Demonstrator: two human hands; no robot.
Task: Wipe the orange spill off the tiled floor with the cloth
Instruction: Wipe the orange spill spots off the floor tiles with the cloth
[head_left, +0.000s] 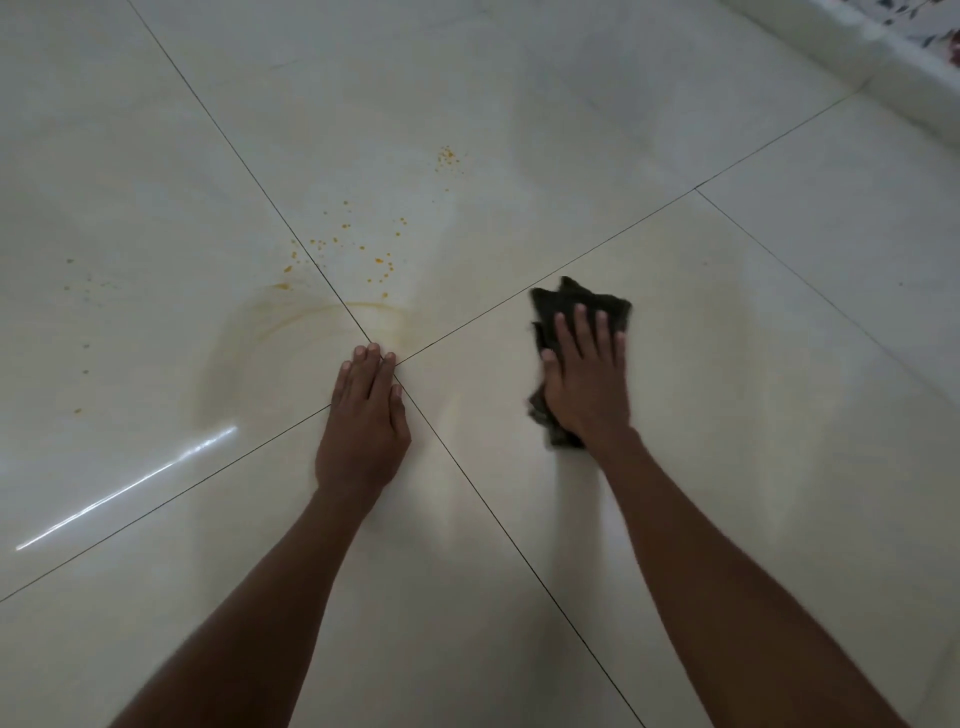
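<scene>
Orange spots (358, 244) dot the floor (519, 130) up and left of the spot where four tiles meet. A faint orange smear (291, 322) curves just left of that corner. The left hand (363, 415) lies flat on the corner, fingers straight, holding nothing. To the right of the corner, the right hand (587, 384) presses flat on a dark cloth (576, 306), fingers spread.

A home: glossy cream floor tiles (519, 130), floral fabric (919, 21) at the edge.
</scene>
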